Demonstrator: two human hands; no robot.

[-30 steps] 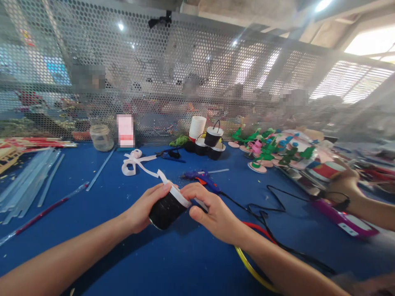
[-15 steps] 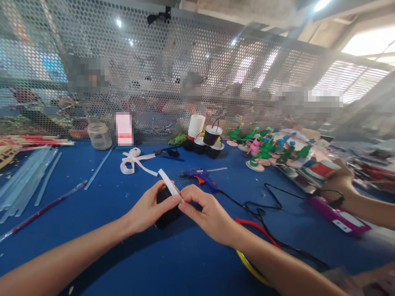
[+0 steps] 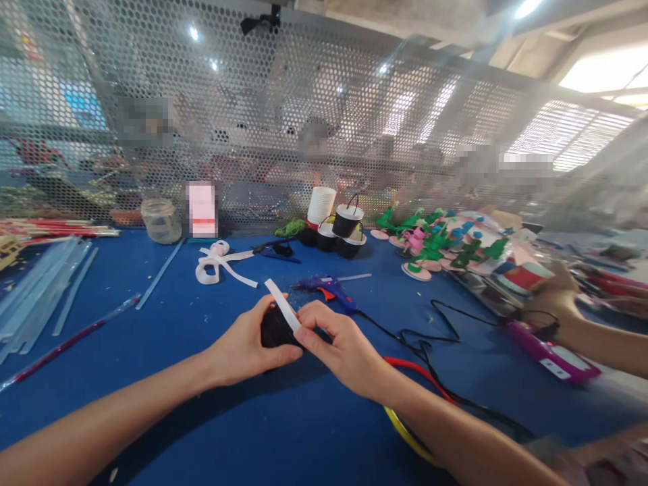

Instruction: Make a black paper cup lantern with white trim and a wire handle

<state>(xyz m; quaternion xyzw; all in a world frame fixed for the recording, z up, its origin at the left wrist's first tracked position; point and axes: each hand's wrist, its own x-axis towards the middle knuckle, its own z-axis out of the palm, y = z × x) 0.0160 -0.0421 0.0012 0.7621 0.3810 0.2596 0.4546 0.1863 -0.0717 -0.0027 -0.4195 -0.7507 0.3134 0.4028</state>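
My left hand (image 3: 256, 341) is wrapped round a small black object (image 3: 277, 329), perhaps a cup or little bucket; the fingers hide much of it. My right hand (image 3: 337, 344) pinches the lower end of a short white strip (image 3: 281, 304), ribbon-like, which slants up and left across the black object's top. Beyond my hands lies a blue glue gun (image 3: 334, 293) with a red trigger and a clear glue stick in its back. Left of it, a loose bundle of white ribbon (image 3: 219, 262) rests on the blue table (image 3: 283, 425).
Small black buckets (image 3: 347, 219) stand beside stacked white cups (image 3: 321, 204). Clear glue sticks (image 3: 45, 290) and a glass jar (image 3: 162, 221) are at left. Green and pink craft flowers (image 3: 430, 246) fill the back right. A cord runs to a purple power strip (image 3: 551, 354) near another person's arm (image 3: 602, 331).
My left hand has turned the black object, so its dark side shows more, and its thumb has come down off the strip. The right hand still pinches the strip.
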